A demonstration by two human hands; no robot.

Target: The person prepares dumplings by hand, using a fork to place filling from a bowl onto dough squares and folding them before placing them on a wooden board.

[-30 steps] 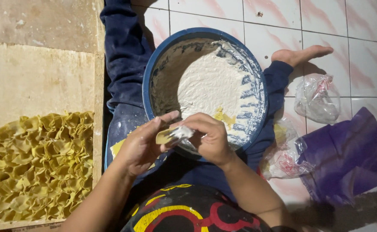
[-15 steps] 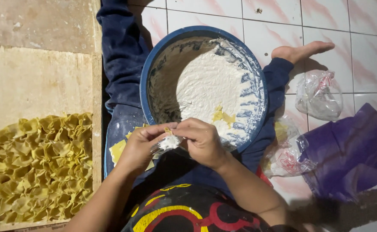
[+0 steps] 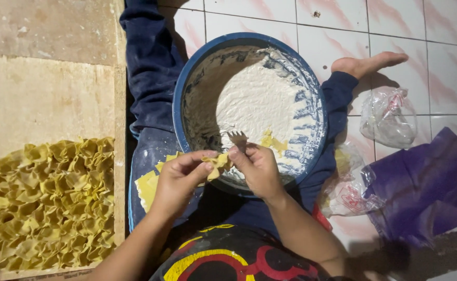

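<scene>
My left hand (image 3: 179, 179) pinches a small folded yellow dumpling wrapper (image 3: 217, 162) at the near rim of a big blue basin (image 3: 179, 104). My right hand (image 3: 257, 169) touches the same wrapper from the right and holds a fork (image 3: 237, 139) whose tines point up into the basin. White paste filling (image 3: 259, 101) covers the right half of the basin. A few yellow scraps (image 3: 271, 141) lie in the paste. A stack of flat yellow wrappers (image 3: 147, 184) rests on my left thigh.
A wooden board (image 3: 46, 99) at the left carries several folded yellow dumplings (image 3: 43, 200). My legs in blue trousers wrap around the basin, with a bare foot (image 3: 366, 63) at the upper right. Crumpled clear plastic bags (image 3: 387, 117) and a purple bag (image 3: 426, 190) lie on the tiled floor.
My hands lifted slightly toward the basin rim. The white dab of filling is closed inside the wrapper, which now looks folded and pinched. The fork tines now stand up over the paste.
</scene>
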